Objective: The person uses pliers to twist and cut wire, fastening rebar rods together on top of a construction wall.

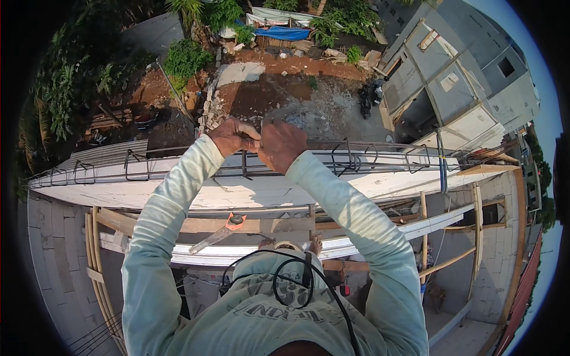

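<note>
Curled inward, together: left grip (233,136), right grip (281,144); cannot tell closure or hold | over rebar cage (244,165) along white wall (231,193) | below: orange-handled saw (231,225) across plank (273,225) and white beam (178,254)

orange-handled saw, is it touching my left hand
Apart: the head view shows the orange-handled saw nearer the body than the left hand, with the white wall between.

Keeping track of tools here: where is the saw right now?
In the head view, the saw is left of centre, just right of the left sleeve, its orange handle overlapping the plank below the white wall.
</note>
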A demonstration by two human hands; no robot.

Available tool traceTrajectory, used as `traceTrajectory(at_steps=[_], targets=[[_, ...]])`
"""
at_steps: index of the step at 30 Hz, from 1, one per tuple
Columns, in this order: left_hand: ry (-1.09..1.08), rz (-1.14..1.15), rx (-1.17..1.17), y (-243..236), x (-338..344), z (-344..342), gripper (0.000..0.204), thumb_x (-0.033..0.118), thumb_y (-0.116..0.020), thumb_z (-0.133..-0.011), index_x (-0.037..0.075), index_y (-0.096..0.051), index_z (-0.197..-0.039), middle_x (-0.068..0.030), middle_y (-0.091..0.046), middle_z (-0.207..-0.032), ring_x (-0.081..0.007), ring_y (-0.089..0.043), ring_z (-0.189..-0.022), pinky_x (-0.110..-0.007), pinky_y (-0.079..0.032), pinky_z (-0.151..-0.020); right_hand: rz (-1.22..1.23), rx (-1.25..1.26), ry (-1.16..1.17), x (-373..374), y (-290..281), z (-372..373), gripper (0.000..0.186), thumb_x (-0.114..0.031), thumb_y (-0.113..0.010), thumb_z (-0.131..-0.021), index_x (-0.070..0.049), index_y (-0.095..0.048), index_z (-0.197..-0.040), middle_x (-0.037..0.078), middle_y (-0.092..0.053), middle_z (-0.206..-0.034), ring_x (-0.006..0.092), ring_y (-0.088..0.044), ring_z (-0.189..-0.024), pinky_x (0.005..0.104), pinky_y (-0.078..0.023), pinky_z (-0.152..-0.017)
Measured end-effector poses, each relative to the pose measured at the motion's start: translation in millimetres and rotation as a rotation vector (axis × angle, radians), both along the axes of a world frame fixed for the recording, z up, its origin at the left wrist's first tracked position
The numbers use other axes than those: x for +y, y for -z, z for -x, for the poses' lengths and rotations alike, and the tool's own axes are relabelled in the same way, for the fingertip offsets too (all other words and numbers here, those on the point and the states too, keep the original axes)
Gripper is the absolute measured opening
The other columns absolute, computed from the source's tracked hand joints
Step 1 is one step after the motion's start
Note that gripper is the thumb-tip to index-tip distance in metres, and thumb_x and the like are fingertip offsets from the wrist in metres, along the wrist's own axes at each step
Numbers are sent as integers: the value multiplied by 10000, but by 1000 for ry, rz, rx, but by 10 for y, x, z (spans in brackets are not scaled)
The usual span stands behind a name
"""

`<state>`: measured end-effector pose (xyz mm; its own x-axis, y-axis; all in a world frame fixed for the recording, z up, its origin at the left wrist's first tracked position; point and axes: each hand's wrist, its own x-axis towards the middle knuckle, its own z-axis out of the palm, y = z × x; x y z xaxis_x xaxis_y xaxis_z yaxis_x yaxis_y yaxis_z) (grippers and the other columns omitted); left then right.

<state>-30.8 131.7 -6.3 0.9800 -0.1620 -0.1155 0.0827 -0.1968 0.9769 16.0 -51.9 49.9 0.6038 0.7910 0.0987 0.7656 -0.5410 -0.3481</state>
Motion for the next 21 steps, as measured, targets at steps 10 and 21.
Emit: traceTrajectory(at_steps=[10, 21], targets=[[-110, 77, 52, -48, -96, -17, 117, -56, -679, -802, -64, -684, -919, -153, -698, -865, -216, -687, -775, -328, -582, -756, -95, -13, -74, -110, 124, -198, 255, -169, -673, -716, -17, -610, -911, 189, -655, -837, 407, -643, -799, 508, -504, -671], [-158, 81, 26, -4, -120, -5, 190, 23, -706, -816, -73, -671, -976, -166, -692, -869, -235, -695, -828, -327, -572, -769, -436, -395, 143, -1255, -422, -649, 234, -114, -616, -842, -3, -623, -1048, 189, -590, -1002, 397, -570, -932, 453, -462, -801]])
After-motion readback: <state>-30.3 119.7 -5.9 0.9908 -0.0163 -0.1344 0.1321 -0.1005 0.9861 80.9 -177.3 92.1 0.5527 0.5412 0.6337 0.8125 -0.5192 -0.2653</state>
